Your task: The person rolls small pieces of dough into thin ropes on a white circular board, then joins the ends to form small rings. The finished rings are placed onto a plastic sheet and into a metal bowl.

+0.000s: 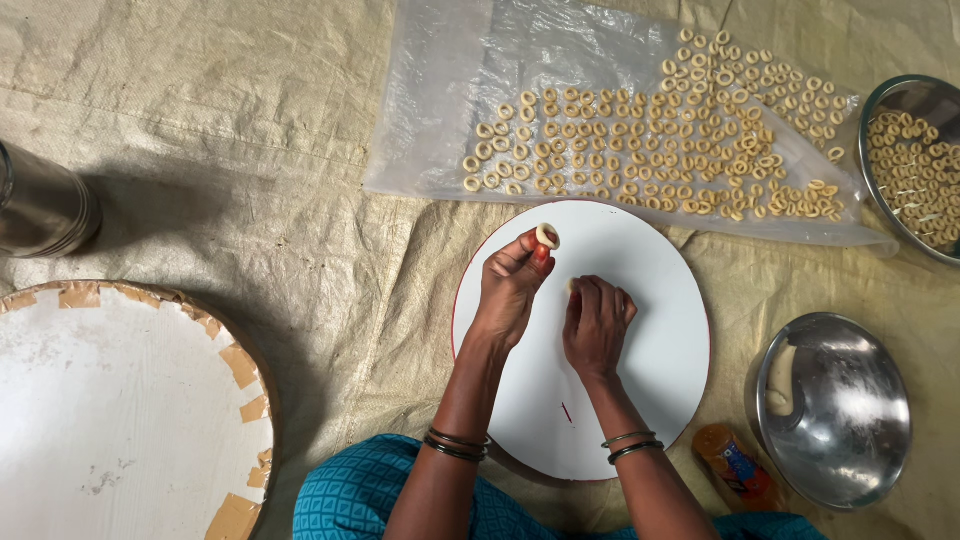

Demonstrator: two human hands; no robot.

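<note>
L hand point(512, 285): wrist bent up over the white board point(640, 400), thumb + forefinger pinching a dough ring point(547, 235) near the board's top edge. R hand point(597, 325): knuckles up, fingers curled together, pressing dough point(570, 286) to the board.

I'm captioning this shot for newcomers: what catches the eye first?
The mass of small dough rings spread on the clear plastic sheet at top. Below it, on the round white board, the left hand pinches one dough ring while the right hand presses dough against the board.
</note>
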